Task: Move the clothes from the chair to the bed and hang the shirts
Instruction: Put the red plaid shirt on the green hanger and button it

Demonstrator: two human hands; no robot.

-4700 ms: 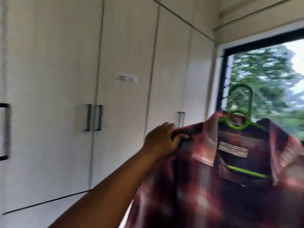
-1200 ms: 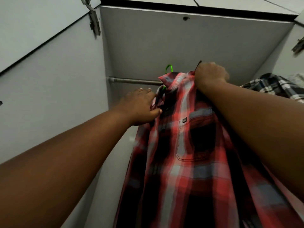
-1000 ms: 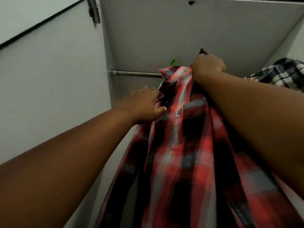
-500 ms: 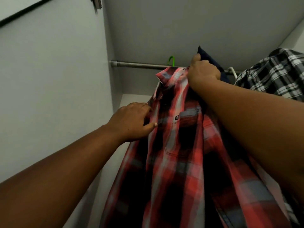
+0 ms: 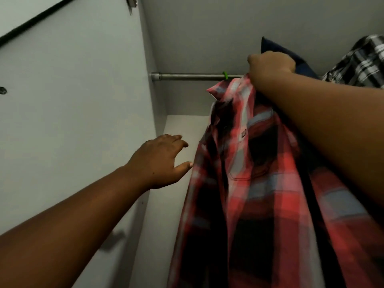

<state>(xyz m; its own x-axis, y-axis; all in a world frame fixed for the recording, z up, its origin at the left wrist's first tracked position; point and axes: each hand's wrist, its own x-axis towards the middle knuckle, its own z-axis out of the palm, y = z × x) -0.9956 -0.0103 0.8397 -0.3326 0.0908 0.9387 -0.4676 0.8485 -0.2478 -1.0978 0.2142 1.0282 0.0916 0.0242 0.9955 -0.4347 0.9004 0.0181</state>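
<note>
While right hand grips shirt | left hand released it

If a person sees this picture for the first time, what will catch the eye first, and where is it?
The red plaid shirt fills the right half, hanging by a green hanger hook on the metal rail. The right hand grips its shoulder at the top, while the left hand is open beside its left edge.
</note>
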